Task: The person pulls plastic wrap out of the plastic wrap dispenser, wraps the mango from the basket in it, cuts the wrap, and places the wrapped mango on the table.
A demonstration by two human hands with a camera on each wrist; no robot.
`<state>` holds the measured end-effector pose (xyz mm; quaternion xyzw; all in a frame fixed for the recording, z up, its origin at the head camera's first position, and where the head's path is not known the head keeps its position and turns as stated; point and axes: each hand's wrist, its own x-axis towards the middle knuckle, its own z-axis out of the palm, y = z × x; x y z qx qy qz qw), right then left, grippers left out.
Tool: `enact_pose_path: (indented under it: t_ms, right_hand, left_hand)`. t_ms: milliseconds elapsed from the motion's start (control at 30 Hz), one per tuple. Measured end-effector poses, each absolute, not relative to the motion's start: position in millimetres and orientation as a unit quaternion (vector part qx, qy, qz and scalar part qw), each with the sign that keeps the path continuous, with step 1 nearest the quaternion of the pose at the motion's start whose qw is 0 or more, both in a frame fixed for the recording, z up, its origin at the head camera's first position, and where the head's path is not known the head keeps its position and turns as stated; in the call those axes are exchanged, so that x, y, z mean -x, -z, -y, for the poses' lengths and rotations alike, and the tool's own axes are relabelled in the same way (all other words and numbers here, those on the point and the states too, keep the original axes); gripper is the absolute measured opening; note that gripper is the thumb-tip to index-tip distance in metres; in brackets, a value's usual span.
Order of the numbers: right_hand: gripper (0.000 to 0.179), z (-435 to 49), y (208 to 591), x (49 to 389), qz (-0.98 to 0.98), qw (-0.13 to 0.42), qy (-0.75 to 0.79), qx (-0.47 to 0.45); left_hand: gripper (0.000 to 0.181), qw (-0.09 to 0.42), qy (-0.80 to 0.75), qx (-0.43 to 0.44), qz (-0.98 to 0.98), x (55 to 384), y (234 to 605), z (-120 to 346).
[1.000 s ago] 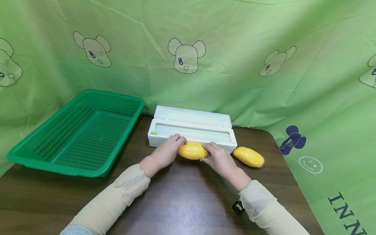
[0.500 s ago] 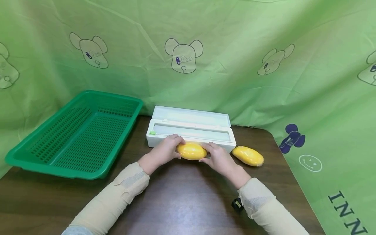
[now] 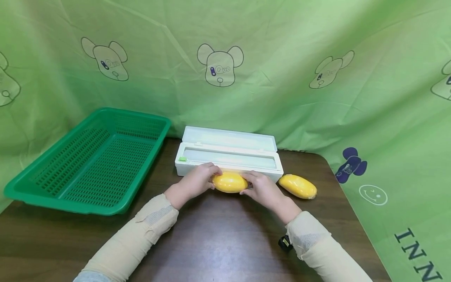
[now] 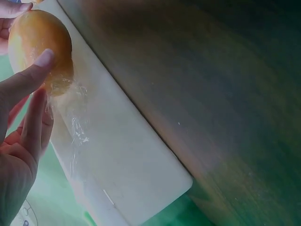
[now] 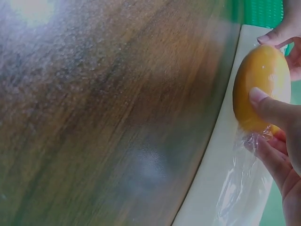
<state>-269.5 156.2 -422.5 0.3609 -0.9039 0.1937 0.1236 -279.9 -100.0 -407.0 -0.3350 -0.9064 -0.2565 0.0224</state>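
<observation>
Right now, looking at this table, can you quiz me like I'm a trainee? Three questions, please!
1. True or false: only the left hand holds the middle yellow thing.
2. The lid of the white box is: A) shut; B) open; C) under the box.
3. Fill the gap: in the head view, the green basket is on the ____ side of the white box.

Key: 1. False, the right hand holds it too. 2. B. 3. Left.

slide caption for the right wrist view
Left hand and right hand hold a yellow oval item, clear film trailing from its end.
</observation>
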Motion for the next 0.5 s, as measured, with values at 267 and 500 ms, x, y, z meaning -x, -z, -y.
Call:
enact_pose_path:
  t_ms: [267,500]
  right_hand:
    - [0.054,-157.2,423.2,270.0,0.904,0.116,-0.191,-0.366]
    - [0.053,-157.8,424.7,271.9,0.903,0.116,-0.184,-0.371]
  left_hand:
    - [0.034,0.012,0.25,0.341,0.906,281.1,406.4,102.0]
    - [0.033,0.019,0.246,0.349,0.904,281.7,406.6,101.5]
